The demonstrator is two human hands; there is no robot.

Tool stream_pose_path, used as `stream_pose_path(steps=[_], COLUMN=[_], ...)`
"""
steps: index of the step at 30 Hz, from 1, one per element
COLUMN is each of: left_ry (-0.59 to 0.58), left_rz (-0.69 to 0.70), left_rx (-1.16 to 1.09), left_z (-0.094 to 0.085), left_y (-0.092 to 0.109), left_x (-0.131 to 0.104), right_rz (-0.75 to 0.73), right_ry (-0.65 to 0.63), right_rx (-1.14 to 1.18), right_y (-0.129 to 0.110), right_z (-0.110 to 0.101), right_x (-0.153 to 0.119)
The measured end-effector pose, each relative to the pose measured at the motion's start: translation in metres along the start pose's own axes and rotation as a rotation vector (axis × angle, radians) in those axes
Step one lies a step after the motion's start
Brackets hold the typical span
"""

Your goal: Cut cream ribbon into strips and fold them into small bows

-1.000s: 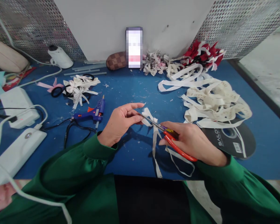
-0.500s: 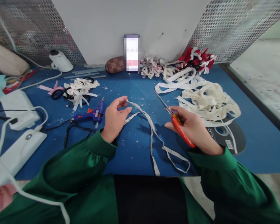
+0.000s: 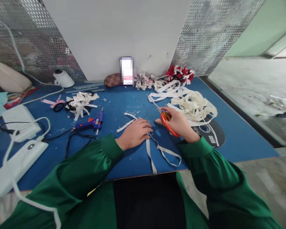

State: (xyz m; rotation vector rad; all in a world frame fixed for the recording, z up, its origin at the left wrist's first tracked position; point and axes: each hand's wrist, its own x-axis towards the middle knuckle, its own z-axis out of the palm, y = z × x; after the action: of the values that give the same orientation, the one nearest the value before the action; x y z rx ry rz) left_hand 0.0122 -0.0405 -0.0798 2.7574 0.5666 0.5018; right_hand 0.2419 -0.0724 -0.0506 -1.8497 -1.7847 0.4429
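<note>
My left hand [image 3: 136,132] lies over the middle of a narrow white ribbon [image 3: 148,154], its fingers together and curled down on it; the thumb is hidden. Short ribbon ends poke out beyond the hand on the far left. On the near side, one strand runs toward the front table edge and another forms a loop. My right hand [image 3: 177,122] is closed around scissors with red handles [image 3: 168,124]. Their blades point away and to the left, toward a white ribbon coil at the back, clear of the strip under my left hand.
A blue glue gun [image 3: 92,123] with its cord lies left, near a pile of white bows [image 3: 81,102]. Cream ribbon [image 3: 195,105] is heaped at right beside a dark spool [image 3: 215,132]. A phone [image 3: 127,70] stands at the back. A white power bank [image 3: 19,167] sits front left.
My left hand has moved right and down along the ribbon, from near its far end to its middle. The scissors stay in my right hand. The view has tilted and shifted right.
</note>
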Motion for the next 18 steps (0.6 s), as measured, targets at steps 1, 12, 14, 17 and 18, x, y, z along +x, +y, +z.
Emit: stream_pose_path(steps=[1, 12, 14, 17, 18], left_ry=[-0.016, 0.005, 0.015, 0.02, 0.022], left_rz=[-0.026, -0.188, -0.225, -0.263, -0.27], left_rx=[0.028, 0.107, 0.096, 0.069, 0.057], left_z=[0.0, -0.007, -0.008, -0.006, -0.006], left_y=[-0.001, 0.024, 0.026, 0.026, 0.025], left_x=[0.001, -0.002, -0.005, -0.009, -0.01], right_rz=[0.003, 0.002, 0.008, 0.015, 0.01], right_ry=[0.004, -0.013, -0.026, -0.053, -0.066], right_rx=[-0.023, -0.157, -0.193, -0.253, -0.273], right_y=[0.0, 0.005, 0.004, -0.004, -0.008], right_z=[0.0, 0.012, 0.016, 0.022, 0.024], right_x=[0.001, 0.005, 0.006, 0.01, 0.013])
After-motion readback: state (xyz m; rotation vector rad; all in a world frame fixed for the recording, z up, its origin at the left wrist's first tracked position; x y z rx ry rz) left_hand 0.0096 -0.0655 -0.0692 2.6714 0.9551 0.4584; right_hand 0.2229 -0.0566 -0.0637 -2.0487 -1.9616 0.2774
